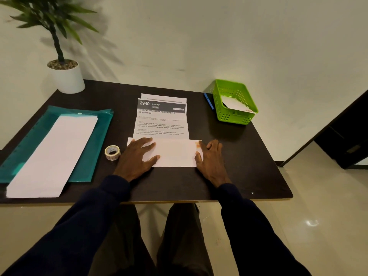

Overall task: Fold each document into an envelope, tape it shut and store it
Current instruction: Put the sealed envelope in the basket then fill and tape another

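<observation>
Dark table (249, 156) against a pale wall. At the near middle, a white envelope (175, 153) lying flat, orange mark at its right end, overlapping the printed documents (162, 120) headed "2940 KITCHEN". Left hand (137, 156) spread flat on its left half; right hand (212, 158) flat at its right edge. Tape roll (112, 152) just left. Green basket (235, 102) at far right, holding an envelope.

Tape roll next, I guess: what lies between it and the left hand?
Nothing. In the head view only bare dark table separates the tape roll from the left hand, which is pressing the envelope.
</observation>
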